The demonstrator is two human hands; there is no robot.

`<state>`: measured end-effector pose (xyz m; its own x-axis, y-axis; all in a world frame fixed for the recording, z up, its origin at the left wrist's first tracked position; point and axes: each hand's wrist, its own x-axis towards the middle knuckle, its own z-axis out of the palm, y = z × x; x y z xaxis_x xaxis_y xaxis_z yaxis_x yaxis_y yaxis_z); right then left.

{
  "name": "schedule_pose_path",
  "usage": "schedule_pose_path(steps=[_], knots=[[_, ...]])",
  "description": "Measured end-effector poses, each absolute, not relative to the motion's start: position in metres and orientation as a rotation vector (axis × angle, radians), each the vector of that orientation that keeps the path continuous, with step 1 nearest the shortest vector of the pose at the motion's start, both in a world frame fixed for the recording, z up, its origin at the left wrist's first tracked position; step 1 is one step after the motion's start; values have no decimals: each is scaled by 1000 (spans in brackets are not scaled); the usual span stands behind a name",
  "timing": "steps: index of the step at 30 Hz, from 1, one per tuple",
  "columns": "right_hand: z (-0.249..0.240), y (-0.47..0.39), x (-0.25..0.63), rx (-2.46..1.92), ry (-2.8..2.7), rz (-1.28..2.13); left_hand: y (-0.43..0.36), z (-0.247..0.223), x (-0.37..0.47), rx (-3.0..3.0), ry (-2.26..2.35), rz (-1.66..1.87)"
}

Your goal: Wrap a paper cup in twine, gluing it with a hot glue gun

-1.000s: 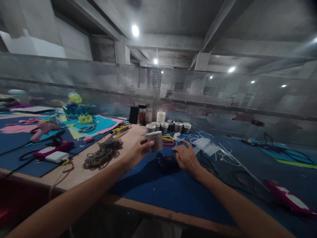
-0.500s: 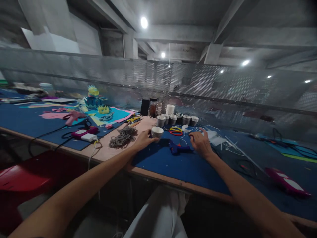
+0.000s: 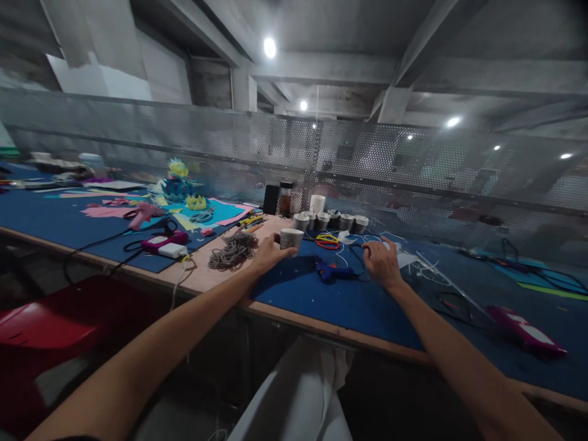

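A small white-rimmed cup (image 3: 291, 241) is gripped between the thumb and fingers of my left hand (image 3: 271, 254), above the blue mat (image 3: 294, 294). My right hand (image 3: 382, 262) hovers over the mat to the right, fingers curled; whether anything is in them is too small to tell. Between the hands lies a blue glue gun (image 3: 333, 271), its cable running toward my right hand. Behind it are red and yellow scissors (image 3: 327, 241). Several similar cups (image 3: 323, 220) stand in a row farther back. A grey heap of cord (image 3: 233, 250) lies left of my left hand.
A dark-lidded jar (image 3: 285, 199) stands at the back near a metal mesh screen (image 3: 257, 141). Coloured paper, a pink glue gun (image 3: 143, 214) and a magenta box (image 3: 165, 244) lie left. Another magenta device (image 3: 526, 332) is at right. A red stool (image 3: 68, 312) is at lower left.
My left hand has tilted the cup so its side shows more and its inside less. My right hand has moved slightly right, away from the blue glue gun. The view has shifted a little.
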<state>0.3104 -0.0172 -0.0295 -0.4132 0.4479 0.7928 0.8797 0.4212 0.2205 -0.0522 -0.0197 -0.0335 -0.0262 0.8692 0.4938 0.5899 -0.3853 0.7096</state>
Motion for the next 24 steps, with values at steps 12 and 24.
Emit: schedule_pose_path(steps=[12,24], knots=[[-33,-12,315,-1109,-1999,-871,-17,-35,-51,1972,1616,1462],[-33,-12,316,-1107,-1982,-883,-15,-37,-52,1999,1616,1481]])
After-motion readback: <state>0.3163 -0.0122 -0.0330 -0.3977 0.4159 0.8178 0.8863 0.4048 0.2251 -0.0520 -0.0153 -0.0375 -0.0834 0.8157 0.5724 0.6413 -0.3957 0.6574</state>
